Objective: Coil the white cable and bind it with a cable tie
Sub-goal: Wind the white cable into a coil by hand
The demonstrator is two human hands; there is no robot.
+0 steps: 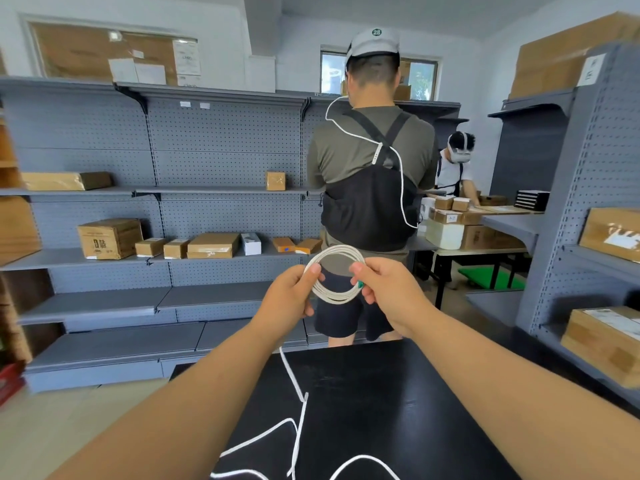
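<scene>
The white cable (335, 296) is wound into a round coil of several loops, held up in the air above the far edge of the black table (381, 403). My left hand (291, 299) grips the coil's left side, thumb on top. My right hand (388, 289) pinches the coil's right side, where a small green piece (360, 284) shows at my fingers. A loose length of the cable hangs from my left hand and trails in curves over the table toward me.
A person stands with their back to me just beyond the table. Grey pegboard shelves with cardboard boxes (110, 237) line the left and right. Another person works at a table of boxes (460, 216) at the back right.
</scene>
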